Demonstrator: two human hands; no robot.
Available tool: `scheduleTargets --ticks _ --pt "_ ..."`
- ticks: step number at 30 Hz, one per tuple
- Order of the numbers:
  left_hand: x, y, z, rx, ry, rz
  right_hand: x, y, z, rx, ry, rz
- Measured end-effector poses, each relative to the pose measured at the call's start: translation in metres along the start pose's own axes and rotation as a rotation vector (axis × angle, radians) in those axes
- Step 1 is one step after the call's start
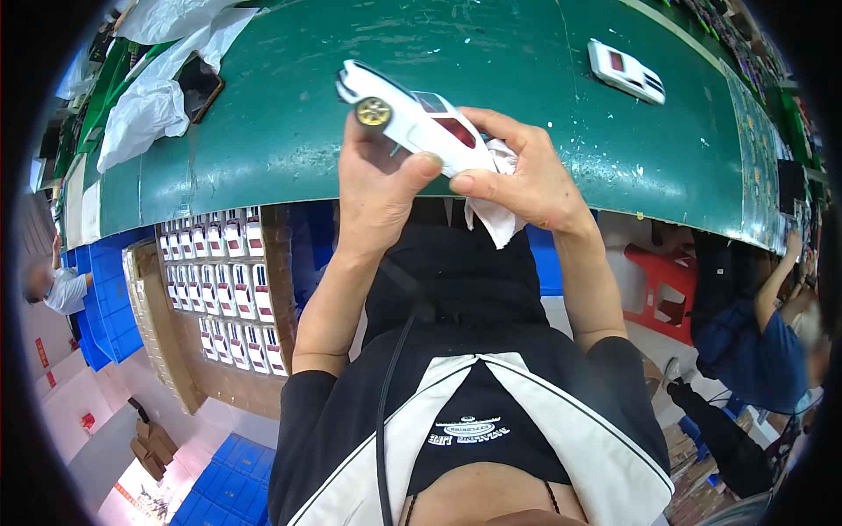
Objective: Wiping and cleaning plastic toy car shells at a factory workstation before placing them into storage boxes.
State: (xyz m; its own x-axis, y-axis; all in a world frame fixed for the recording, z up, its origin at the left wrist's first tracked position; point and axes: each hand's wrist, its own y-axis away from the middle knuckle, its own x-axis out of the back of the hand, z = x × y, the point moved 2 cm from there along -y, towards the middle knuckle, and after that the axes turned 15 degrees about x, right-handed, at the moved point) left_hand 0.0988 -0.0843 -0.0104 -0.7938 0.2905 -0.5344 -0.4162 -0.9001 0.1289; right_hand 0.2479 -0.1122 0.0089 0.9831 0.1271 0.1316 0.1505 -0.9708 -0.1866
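Observation:
Between my two hands a white toy car [421,123] is held tilted above the green table's near edge. It has a gold wheel, a red interior and a dark stripe at its front. My left hand [379,171] closes around its wheeled end, thumb along the lower side. At the other end my right hand [526,171] grips the car, with a crumpled white cloth [495,219] bunched under the fingers and hanging below. A second white toy car [626,72] with dark stripes lies on the table to the far right, apart from my hands.
On the green table [272,105], a dark phone [200,86] lies by white wrapping sheets [147,123] at left. Below the edge, a cardboard box [210,351] holds rows of similar cars. A red stool [662,294] and another person [772,342] are at right; blue crates [224,482] stand lower left.

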Motion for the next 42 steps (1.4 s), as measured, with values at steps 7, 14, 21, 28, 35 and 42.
scheduleTargets --ticks 7,14,21,28,35,42 --pt "-0.001 0.017 0.016 0.034 0.011 -0.040 -0.013 0.000 -0.019 0.408 0.433 0.125" --pt "-0.003 0.013 0.018 -0.026 -0.078 0.023 -0.026 0.005 -0.024 0.492 0.725 0.191" --pt "-0.006 0.016 0.026 0.039 -0.032 -0.070 -0.022 0.005 -0.019 0.538 0.785 0.170" --pt "0.012 0.007 0.009 0.010 0.023 -0.190 -0.030 0.009 -0.029 0.514 0.727 0.222" --pt "0.009 0.015 0.010 0.115 0.074 -0.262 -0.012 -0.002 -0.018 0.346 0.059 0.119" --pt "0.017 0.025 0.001 0.135 -0.144 -0.151 -0.013 -0.013 -0.020 0.314 -0.091 0.059"
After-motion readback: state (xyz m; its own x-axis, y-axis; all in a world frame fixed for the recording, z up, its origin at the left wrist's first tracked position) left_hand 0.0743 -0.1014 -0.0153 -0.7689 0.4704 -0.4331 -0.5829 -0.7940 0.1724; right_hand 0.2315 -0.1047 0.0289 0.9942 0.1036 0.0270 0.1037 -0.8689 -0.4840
